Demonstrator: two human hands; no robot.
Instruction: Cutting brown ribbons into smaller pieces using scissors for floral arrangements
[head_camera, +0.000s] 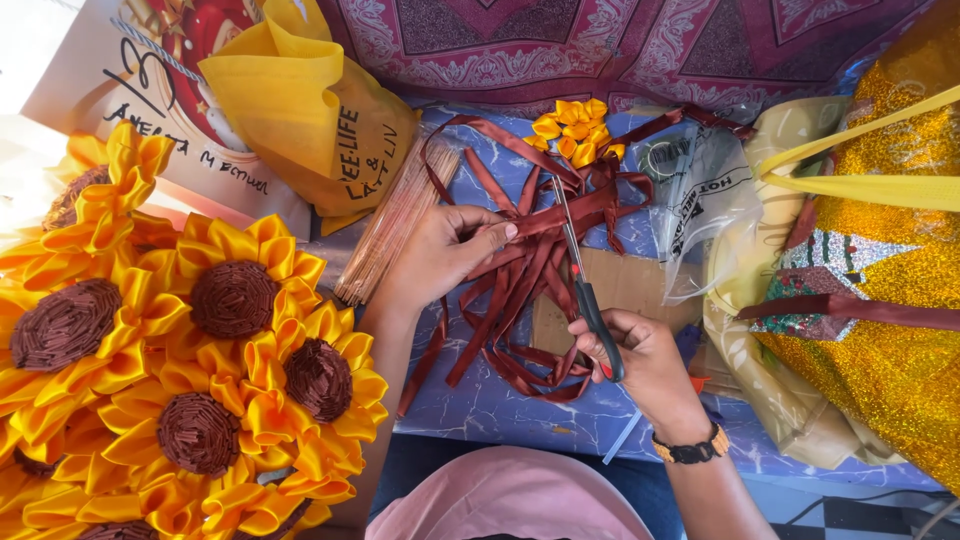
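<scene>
My left hand (445, 250) pinches a bunch of brown satin ribbon strips (520, 290), holding them taut across a blue patterned surface (500, 410). My right hand (640, 360) grips a pair of scissors (585, 290) with dark handles; the blades point up and away, meeting the ribbon just right of my left fingers. More brown ribbon loops lie tangled beneath and behind the blades.
Yellow ribbon sunflowers (200, 370) with brown centres fill the left. A bundle of thin wooden sticks (395, 225) lies by my left hand. Behind are a yellow cloth bag (300, 110), loose yellow petals (575, 130), a clear plastic bag (700, 200) and glittery gold fabric (890, 300) on the right.
</scene>
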